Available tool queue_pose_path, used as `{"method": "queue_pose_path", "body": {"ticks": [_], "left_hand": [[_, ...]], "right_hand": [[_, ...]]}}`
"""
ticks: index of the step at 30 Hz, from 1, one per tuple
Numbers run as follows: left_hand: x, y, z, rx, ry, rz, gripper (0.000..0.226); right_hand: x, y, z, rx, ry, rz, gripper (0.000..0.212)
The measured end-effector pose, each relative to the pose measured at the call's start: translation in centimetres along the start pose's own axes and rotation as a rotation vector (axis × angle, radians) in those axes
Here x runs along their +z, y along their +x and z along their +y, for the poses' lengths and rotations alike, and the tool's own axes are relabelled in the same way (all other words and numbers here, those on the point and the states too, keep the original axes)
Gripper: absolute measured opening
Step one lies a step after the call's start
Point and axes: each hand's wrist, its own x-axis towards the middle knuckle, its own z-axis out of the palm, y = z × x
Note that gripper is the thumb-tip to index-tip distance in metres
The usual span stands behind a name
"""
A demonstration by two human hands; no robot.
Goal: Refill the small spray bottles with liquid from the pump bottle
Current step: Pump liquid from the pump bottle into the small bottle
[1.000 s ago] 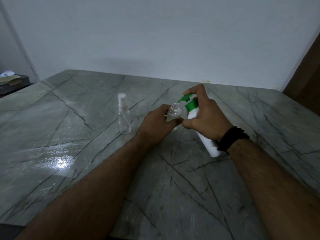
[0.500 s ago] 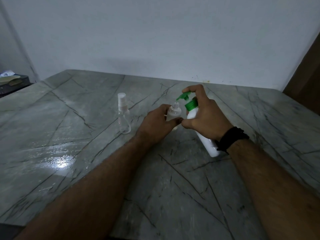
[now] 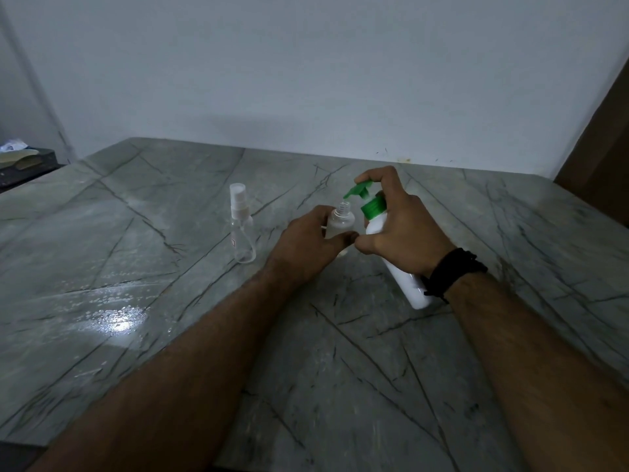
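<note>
Pump bottle (image 3: 405, 277), white-bodied with a green collar and green pump head, is held tilted above the marble table (image 3: 340, 386), its base toward the viewer and its nozzle pointing left toward the open-necked spray bottle. Nearest the camera, two bare forearms reach forward over the grey-green veined tabletop; the right wrist carries a black band (image 3: 454, 270). The right hand (image 3: 401, 229) is wrapped around the upper body of the pump bottle, with the index finger curved over the top of the green pump head (image 3: 357, 190). The left hand (image 3: 306, 243) grips a small translucent spray bottle (image 3: 340, 221), fingers curled round its body; the threaded neck is uncapped and sits just beneath the tip of the green nozzle. The thumbs of the two hands almost meet below the small bottle; whether they touch cannot be told. Left of the hands, a second small spray bottle (image 3: 241, 229) stands upright on the table, clear-walled, with its white sprayer and cap fitted. A bright wet-looking patch (image 3: 119, 318) glints on the table at left. Beyond the far table edge rises a plain pale wall (image 3: 306, 80); a dark box (image 3: 23, 163) sits at far left.
</note>
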Motion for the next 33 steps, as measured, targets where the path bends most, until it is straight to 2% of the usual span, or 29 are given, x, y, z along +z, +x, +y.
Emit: {"method": "queue_pose_path", "body": {"ticks": [15,22,28,33], "left_hand": [[0.0,0.02,-0.05,0.012,-0.004,0.004,0.057],[-0.03,0.0,-0.14,0.018,0.0,0.007,0.058],[0.08,0.03,-0.07,0.013,0.02,0.004,0.059],[-0.12,-0.15,-0.03,0.026,-0.011,0.004,0.059]], "right_hand": [[-0.05,0.08,-0.14,0.007,-0.001,0.024,0.073],[0.01,-0.03,-0.22,0.01,-0.018,0.037,0.079],[-0.05,0.15,-0.03,0.02,-0.004,0.021,0.072],[0.03,0.1,-0.06,0.007,-0.008,0.033,0.077]]}}
